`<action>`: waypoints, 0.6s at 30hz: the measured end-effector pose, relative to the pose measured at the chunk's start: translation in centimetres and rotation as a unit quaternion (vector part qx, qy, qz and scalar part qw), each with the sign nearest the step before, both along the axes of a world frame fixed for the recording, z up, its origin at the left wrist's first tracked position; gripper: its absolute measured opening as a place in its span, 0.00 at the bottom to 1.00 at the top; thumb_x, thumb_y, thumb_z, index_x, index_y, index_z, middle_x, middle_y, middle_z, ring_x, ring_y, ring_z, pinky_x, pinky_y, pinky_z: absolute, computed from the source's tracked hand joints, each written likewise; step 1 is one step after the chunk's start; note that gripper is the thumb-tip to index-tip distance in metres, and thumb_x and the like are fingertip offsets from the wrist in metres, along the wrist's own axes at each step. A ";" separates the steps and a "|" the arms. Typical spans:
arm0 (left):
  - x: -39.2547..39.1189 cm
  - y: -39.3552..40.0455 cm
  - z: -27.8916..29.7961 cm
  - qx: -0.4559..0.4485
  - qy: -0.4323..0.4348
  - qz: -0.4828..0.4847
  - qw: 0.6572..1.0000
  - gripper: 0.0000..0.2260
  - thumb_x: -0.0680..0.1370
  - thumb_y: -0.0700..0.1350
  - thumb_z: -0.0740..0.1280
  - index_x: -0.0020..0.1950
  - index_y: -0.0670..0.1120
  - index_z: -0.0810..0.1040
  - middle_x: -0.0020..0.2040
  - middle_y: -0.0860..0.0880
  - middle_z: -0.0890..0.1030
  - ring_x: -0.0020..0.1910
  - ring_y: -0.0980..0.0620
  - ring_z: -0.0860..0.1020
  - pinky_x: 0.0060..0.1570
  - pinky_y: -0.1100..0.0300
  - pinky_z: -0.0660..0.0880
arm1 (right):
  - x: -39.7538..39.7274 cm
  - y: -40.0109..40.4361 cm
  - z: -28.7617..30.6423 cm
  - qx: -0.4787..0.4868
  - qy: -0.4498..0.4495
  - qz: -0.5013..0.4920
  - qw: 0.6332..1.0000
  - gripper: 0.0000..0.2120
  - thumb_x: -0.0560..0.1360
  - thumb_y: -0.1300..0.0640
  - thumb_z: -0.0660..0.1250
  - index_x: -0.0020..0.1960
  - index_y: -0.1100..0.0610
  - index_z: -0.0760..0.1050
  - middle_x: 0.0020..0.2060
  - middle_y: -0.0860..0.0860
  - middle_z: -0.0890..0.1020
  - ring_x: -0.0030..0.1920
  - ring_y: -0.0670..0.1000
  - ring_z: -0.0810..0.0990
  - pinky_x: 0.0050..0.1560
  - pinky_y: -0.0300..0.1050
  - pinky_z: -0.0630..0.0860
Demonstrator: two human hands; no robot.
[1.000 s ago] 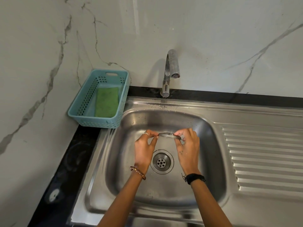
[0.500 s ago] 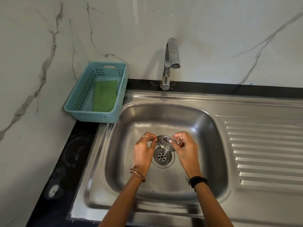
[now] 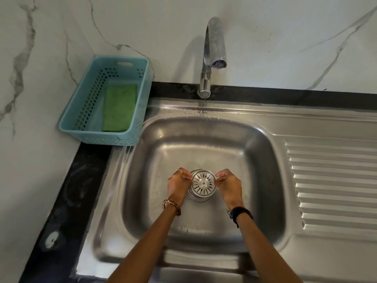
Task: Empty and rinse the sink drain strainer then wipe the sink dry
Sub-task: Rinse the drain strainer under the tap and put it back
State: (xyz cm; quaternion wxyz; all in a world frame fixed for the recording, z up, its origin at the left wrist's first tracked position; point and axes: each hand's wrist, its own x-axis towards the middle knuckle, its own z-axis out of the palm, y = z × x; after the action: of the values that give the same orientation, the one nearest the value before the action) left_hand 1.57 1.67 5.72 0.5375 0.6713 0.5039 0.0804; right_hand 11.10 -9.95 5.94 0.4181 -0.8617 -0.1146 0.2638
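Lowered since the earlier frames, the strainer [image 3: 204,183] now sits flat over the drain at the middle of the basin floor, where half a second ago it was tilted above the hole and before that held up edge-on at fingertip height; both hands have come down with it.

Largest first: the sink [image 3: 265,123] fills most of the view, with water drops along its back rim below the tap [image 3: 214,45]; a basket [image 3: 85,111] stands on the counter at the left with a sponge [image 3: 119,108] lying in it, handy perhaps for the wiping to come.

Both hands work the strainer from opposite sides; the left hand [image 3: 178,185] pinches its left rim and the right hand [image 3: 229,185] pinches its right rim, fingers curled in; a two-sided hold like this probably keeps the disc level so that it drops squarely into its seat.

The strainer is a round, shiny metal disc with slots radiating from a plain centre; no debris shows on it, though whether it is fully seated I cannot tell.
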 end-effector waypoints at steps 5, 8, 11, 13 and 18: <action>0.1 0.2 -2.8 0.013 0.059 0.013 0.998 0.14 0.69 0.30 0.68 0.31 0.48 0.72 0.41 0.40 0.83 0.37 0.54 0.76 0.33 0.76 0.68 | 0.9 1.2 -2.7 -0.045 0.031 0.023 0.998 0.07 0.70 0.70 0.66 0.46 0.61 0.79 0.38 0.57 0.81 0.40 0.52 0.79 0.43 0.46 0.80; 0.4 0.6 -4.4 0.012 0.074 -0.003 0.997 0.17 0.69 0.29 0.67 0.30 0.50 0.69 0.40 0.39 0.82 0.39 0.52 0.76 0.32 0.73 0.67 | 1.1 1.9 -4.5 -0.070 0.028 0.018 0.997 0.08 0.71 0.69 0.65 0.45 0.60 0.79 0.41 0.59 0.83 0.40 0.53 0.80 0.41 0.45 0.79; 1.2 0.9 -5.3 0.020 0.091 -0.032 0.995 0.15 0.69 0.28 0.64 0.33 0.48 0.69 0.42 0.38 0.82 0.41 0.49 0.76 0.39 0.64 0.70 | 1.2 2.2 -5.7 -0.091 0.020 0.019 0.995 0.09 0.72 0.70 0.62 0.46 0.60 0.78 0.42 0.58 0.83 0.41 0.54 0.80 0.39 0.44 0.78; 1.4 0.9 -6.0 0.024 0.107 -0.042 0.993 0.16 0.69 0.28 0.63 0.32 0.49 0.68 0.43 0.38 0.82 0.43 0.45 0.78 0.41 0.59 0.71 | 1.0 2.2 -6.4 -0.109 0.006 0.043 0.993 0.08 0.73 0.69 0.62 0.48 0.61 0.77 0.44 0.57 0.83 0.43 0.55 0.80 0.40 0.45 0.77; 1.2 0.8 -7.1 0.025 0.132 -0.071 0.988 0.12 0.69 0.29 0.64 0.37 0.46 0.70 0.38 0.43 0.78 0.44 0.44 0.79 0.38 0.61 0.70 | 0.4 2.1 -7.4 -0.170 -0.055 0.101 0.979 0.07 0.75 0.62 0.63 0.52 0.57 0.75 0.48 0.52 0.81 0.46 0.52 0.79 0.38 0.41 0.71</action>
State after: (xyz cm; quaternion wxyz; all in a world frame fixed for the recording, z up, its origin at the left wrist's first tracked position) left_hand 2.81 2.42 -1.40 0.4539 0.7233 0.5193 -0.0345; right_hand 11.53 -7.89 -1.49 0.2296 -0.9175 -0.1770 0.2724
